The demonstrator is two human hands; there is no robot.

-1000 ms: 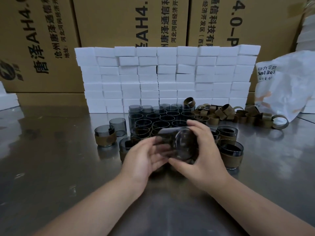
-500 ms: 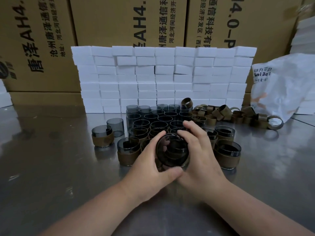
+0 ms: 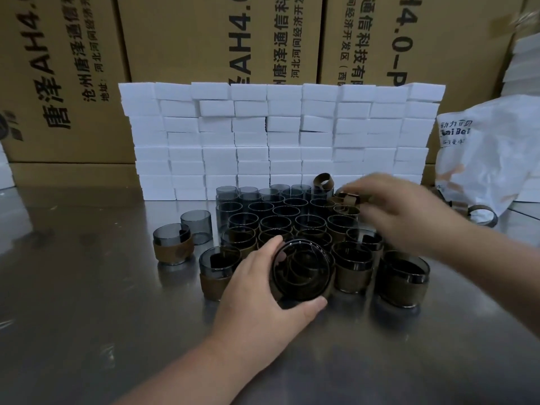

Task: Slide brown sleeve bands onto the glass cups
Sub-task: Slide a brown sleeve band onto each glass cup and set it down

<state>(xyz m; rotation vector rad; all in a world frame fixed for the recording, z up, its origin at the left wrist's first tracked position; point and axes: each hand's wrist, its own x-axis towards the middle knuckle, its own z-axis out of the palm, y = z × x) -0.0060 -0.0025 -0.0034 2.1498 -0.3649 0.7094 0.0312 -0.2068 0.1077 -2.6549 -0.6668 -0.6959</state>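
Our left hand (image 3: 260, 290) grips a round smoky grey glass cup (image 3: 302, 271) near the front of the shiny metal tabletop (image 3: 87, 317), with the thumb curled beneath it and the fingers over its top. The cup is tipped so that its open mouth faces us, and through the glass we make out only the rims of cups behind it. Our right hand (image 3: 409, 214) is stretched over the heap of loose brown sleeve bands (image 3: 346, 204) at the back right. Its fingertips touch one band, but blur keeps us from telling whether they pinch it. Behind the held cup stands a tight cluster of bare grey glass cups (image 3: 277, 213), mouths up. Two brown-banded cups (image 3: 403, 283) stand just to its right, a third banded cup (image 3: 217, 276) just to its left, and a fourth banded cup (image 3: 172, 248) farther left beside a single bare cup (image 3: 195, 226). A wall of white foam blocks (image 3: 277, 135), brown cardboard cartons (image 3: 190, 39) and a white plastic bag (image 3: 491, 153) close the back.
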